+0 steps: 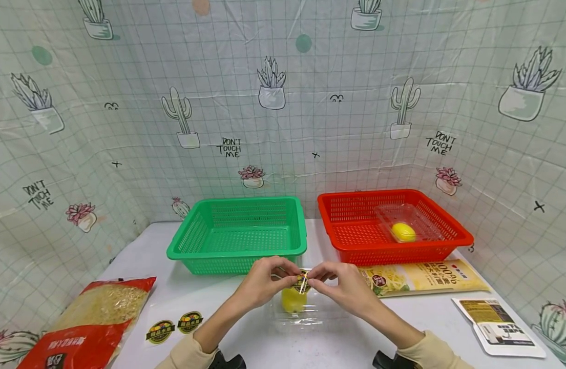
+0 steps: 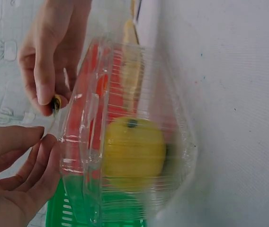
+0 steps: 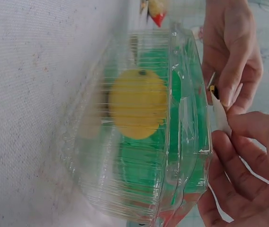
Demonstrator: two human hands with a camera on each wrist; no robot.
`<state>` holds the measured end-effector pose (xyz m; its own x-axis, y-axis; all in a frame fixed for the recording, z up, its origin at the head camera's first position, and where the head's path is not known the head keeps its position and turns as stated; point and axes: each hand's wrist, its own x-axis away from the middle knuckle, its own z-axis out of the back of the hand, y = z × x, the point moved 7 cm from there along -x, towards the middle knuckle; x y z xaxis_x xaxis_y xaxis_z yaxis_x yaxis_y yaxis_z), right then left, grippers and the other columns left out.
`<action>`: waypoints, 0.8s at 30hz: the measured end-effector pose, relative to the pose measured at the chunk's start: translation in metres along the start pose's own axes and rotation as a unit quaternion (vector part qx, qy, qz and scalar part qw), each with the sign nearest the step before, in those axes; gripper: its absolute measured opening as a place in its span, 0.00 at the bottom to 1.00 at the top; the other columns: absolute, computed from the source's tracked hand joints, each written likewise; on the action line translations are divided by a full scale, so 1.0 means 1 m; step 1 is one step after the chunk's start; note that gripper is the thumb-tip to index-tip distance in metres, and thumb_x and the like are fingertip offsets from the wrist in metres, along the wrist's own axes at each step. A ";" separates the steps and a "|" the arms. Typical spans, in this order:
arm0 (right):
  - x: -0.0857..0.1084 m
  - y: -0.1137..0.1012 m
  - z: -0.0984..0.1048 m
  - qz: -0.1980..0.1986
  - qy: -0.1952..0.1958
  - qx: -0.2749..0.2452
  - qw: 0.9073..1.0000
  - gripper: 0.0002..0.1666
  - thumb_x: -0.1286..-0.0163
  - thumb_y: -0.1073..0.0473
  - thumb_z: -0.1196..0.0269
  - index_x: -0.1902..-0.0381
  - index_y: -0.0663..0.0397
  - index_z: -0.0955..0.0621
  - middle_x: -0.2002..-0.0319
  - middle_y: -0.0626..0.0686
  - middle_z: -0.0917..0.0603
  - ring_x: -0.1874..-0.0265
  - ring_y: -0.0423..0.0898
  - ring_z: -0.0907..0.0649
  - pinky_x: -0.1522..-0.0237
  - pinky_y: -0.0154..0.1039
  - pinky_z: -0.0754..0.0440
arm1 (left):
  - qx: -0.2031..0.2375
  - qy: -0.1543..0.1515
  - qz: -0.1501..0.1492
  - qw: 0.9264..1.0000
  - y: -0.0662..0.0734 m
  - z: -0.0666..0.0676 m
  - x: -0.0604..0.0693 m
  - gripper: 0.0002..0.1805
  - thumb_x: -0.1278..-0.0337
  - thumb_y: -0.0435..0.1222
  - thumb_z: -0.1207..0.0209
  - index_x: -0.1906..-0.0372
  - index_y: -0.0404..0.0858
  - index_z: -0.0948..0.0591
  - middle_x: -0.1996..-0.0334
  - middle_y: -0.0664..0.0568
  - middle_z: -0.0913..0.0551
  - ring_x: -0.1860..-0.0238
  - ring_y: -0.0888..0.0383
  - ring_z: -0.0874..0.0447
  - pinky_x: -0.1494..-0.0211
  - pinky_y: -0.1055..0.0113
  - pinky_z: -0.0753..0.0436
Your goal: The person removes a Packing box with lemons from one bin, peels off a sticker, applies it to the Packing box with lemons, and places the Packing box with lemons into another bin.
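Observation:
Both hands are raised over a clear plastic clamshell box [image 1: 320,311], pinching a black-and-gold sticker [image 1: 302,282] between them. The thumb and fingertips of my left hand [image 1: 267,281] grip the sticker's left edge. My right hand [image 1: 342,287] pinches its right edge. Inside the box sits a round yellow fruit [image 1: 293,301], which shows through the ribbed wall in the left wrist view [image 2: 134,153]. From the right wrist view, the sticker's pale side [image 3: 221,113] faces the box, close to the lid. Whether it touches the lid I cannot tell.
A green basket [image 1: 241,256] stands behind; a red basket [image 1: 398,253] beside it holds another clear box with a yellow fruit [image 1: 403,232]. Noodle packets [image 1: 430,278] lie right, above a white pouch [image 1: 499,328]. Left are a red-and-clear bag [image 1: 89,323] and two stickers [image 1: 160,332].

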<state>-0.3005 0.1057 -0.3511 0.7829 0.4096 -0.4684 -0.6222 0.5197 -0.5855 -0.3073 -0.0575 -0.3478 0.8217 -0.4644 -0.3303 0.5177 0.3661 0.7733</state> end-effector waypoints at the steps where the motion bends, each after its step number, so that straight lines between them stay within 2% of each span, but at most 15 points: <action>1: 0.000 0.001 0.000 -0.003 -0.002 -0.001 1.000 0.05 0.36 0.55 0.31 0.62 0.44 0.13 0.67 0.40 0.11 0.68 0.30 0.16 0.59 0.41 0.16 | -0.009 0.002 -0.002 1.000 -0.001 0.000 0.000 0.08 0.41 0.30 0.36 0.57 0.34 0.15 0.59 0.44 0.13 0.61 0.52 0.13 0.59 0.75 0.17; 5: -0.002 0.003 -0.002 -0.013 -0.010 -0.013 1.000 0.05 0.37 0.56 0.31 0.63 0.47 0.12 0.67 0.43 0.10 0.69 0.32 0.16 0.62 0.35 0.16 | -0.041 0.009 0.000 0.999 -0.004 0.001 0.002 0.09 0.41 0.31 0.36 0.56 0.34 0.14 0.57 0.44 0.14 0.61 0.52 0.13 0.60 0.74 0.17; 8: -0.003 0.005 -0.004 -0.020 -0.017 -0.023 0.999 0.06 0.36 0.56 0.32 0.63 0.49 0.12 0.66 0.47 0.10 0.70 0.33 0.15 0.65 0.31 0.17 | -0.042 0.012 0.008 0.999 -0.007 0.002 0.004 0.09 0.40 0.31 0.36 0.56 0.35 0.14 0.57 0.45 0.14 0.63 0.52 0.13 0.64 0.74 0.16; 12: -0.004 0.008 -0.004 -0.038 -0.024 -0.033 0.998 0.07 0.36 0.55 0.32 0.63 0.49 0.12 0.66 0.48 0.10 0.72 0.33 0.16 0.67 0.31 0.17 | -0.045 0.009 0.010 0.999 -0.010 0.002 0.004 0.08 0.40 0.32 0.36 0.57 0.37 0.14 0.60 0.47 0.12 0.66 0.56 0.13 0.66 0.74 0.17; 16: -0.004 0.010 -0.003 -0.052 -0.025 -0.034 0.998 0.06 0.36 0.53 0.32 0.63 0.47 0.12 0.66 0.46 0.10 0.73 0.32 0.16 0.69 0.32 0.18 | -0.073 0.010 0.001 0.997 -0.011 0.001 0.002 0.07 0.39 0.33 0.37 0.58 0.37 0.13 0.65 0.49 0.12 0.68 0.60 0.17 0.64 0.74 0.19; 24: -0.003 0.013 -0.002 -0.037 -0.027 -0.032 0.998 0.06 0.36 0.54 0.31 0.64 0.48 0.12 0.70 0.45 0.11 0.75 0.31 0.21 0.71 0.30 0.21 | -0.103 0.009 0.001 0.995 -0.013 -0.002 0.000 0.07 0.40 0.33 0.36 0.59 0.38 0.13 0.67 0.53 0.12 0.68 0.62 0.20 0.65 0.75 0.24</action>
<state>-0.3109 0.1100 -0.3583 0.8246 0.4124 -0.3872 -0.5603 0.5018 -0.6590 -0.3134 -0.0605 -0.3589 0.8264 -0.4487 -0.3401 0.5519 0.5260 0.6471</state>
